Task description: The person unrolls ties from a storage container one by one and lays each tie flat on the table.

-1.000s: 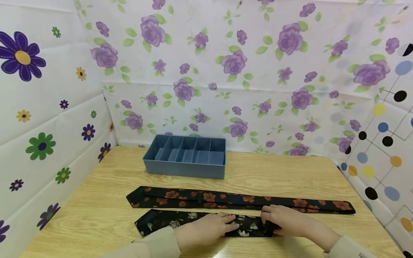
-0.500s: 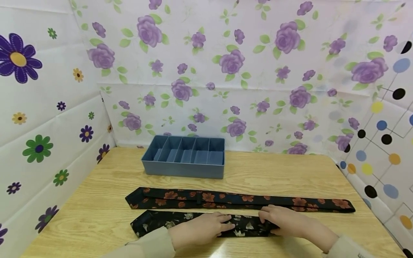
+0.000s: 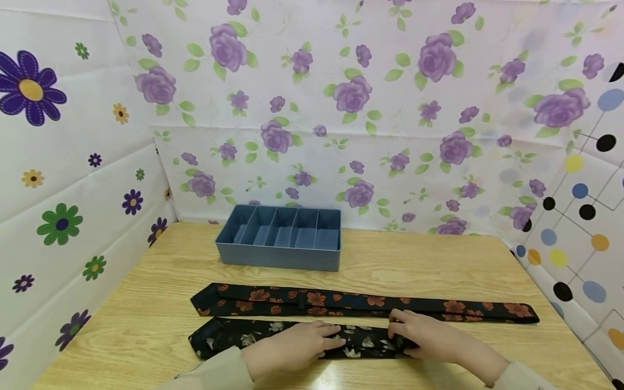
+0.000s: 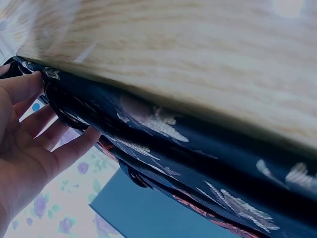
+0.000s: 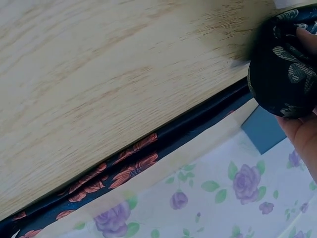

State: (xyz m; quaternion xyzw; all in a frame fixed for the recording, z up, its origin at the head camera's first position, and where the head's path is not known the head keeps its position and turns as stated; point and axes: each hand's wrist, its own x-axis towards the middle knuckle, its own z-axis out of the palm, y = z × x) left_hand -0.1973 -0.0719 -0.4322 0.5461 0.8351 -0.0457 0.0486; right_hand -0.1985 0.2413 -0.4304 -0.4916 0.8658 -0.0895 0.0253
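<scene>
A black necktie with pale flowers (image 3: 229, 333) lies face down along the front of the table, its pointed wide end to the left. My left hand (image 3: 292, 345) rests on its middle, fingers stretched over the cloth; the left wrist view shows these fingers (image 4: 74, 148) touching its edge. At the other end, my right hand (image 3: 429, 336) grips the tie's rolled-up end (image 5: 282, 74), a thick round coil in the right wrist view, with thumb and fingers on either side. Just behind lies a second dark necktie with orange flowers (image 3: 341, 303), stretched out full length.
A blue-grey box (image 3: 280, 257) with several compartments stands at the back of the wooden table (image 3: 414, 260), left of centre. Flowered cloth (image 3: 312, 108) hangs behind the table, and patterned sheets hang at both sides.
The pale-flowered tie has slid a little to the left, its pointed end farther out. Both hands have shifted slightly left with it. The orange-flowered tie and the box stay put.
</scene>
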